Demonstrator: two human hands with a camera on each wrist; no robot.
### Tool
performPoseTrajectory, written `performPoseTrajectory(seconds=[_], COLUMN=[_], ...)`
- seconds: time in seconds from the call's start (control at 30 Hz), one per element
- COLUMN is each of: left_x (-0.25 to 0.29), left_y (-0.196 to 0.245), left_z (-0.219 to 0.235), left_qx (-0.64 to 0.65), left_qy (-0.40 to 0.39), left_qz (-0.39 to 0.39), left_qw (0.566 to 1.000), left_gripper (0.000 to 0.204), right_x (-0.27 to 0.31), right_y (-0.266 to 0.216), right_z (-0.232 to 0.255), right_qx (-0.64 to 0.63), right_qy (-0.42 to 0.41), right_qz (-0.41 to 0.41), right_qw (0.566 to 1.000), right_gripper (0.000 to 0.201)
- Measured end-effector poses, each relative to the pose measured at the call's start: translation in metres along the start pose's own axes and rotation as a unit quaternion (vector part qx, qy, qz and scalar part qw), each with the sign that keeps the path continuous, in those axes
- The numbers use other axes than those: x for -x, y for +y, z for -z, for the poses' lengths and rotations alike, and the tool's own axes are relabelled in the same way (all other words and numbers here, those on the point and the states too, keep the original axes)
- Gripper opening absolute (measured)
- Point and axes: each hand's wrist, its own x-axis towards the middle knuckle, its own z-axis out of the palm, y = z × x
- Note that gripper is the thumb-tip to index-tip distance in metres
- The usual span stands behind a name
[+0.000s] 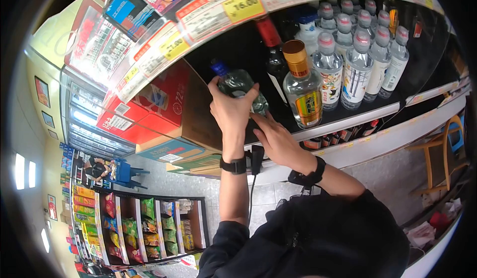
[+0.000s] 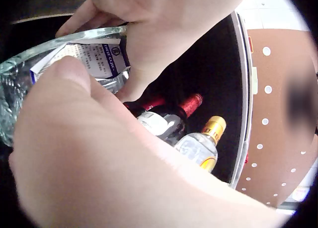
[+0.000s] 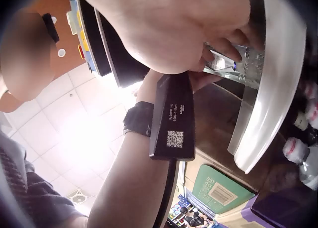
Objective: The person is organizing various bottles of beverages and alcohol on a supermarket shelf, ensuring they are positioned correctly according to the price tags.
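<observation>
A clear glass bottle (image 1: 242, 81) with a blue cap (image 1: 218, 67) lies tilted over the black shelf, its cap toward the back left. My left hand (image 1: 231, 110) grips its body, thumb on one side and fingers on the other. At the bottle's lower end is my right hand (image 1: 276, 140), its thumb and fingers around the glass. A white and dark-blue label (image 2: 102, 59) shows between both hands in the left wrist view. To the right stand a dark red-capped bottle (image 1: 276, 64) and a gold-capped clear bottle (image 1: 304, 91).
Several pink-capped water bottles (image 1: 357, 74) stand at the right of the shelf. Red cartons (image 1: 156, 101) are stacked to the left. A curved price rail (image 1: 213, 17) runs overhead, and a white shelf edge (image 1: 343, 121) passes in front. Snack racks (image 1: 144, 228) stand behind.
</observation>
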Motion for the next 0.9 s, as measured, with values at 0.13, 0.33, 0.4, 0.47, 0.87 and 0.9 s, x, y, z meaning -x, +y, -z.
performPoseTrajectory(seconds=[0.13,0.33,0.4,0.47,0.87,0.9], left_x=[-0.021,-0.047,-0.055,-0.060,-0.099,-0.100], left_y=[0.001,-0.006,-0.011,-0.021,-0.035,-0.035], left_z=[-0.006,-0.027,-0.033,-0.038,-0.084,-0.088], left_qx=[0.003,-0.010,-0.002,0.005,0.009,0.012], left_qy=[-0.009,0.010,0.003,0.003,-0.012,-0.008], left_qz=[-0.008,-0.029,-0.025,-0.007,-0.045,-0.041], left_qw=[1.000,0.999,1.000,1.000,0.999,0.999], left_gripper=[0.088,0.082,0.083,0.084,0.092,0.092], right_x=[-0.017,-0.042,-0.046,-0.044,-0.006,-0.004], right_y=[0.012,0.032,0.036,0.038,0.048,0.047], right_z=[-0.011,-0.010,-0.011,-0.010,-0.014,-0.012], right_qx=[0.022,0.001,0.022,0.027,0.158,0.161], right_qy=[0.001,-0.044,-0.073,-0.090,-0.139,-0.144], right_qz=[-0.019,-0.065,-0.083,-0.096,-0.032,-0.028], right_qw=[1.000,0.997,0.994,0.991,0.977,0.976], right_gripper=[0.040,0.047,0.051,0.051,0.021,0.021])
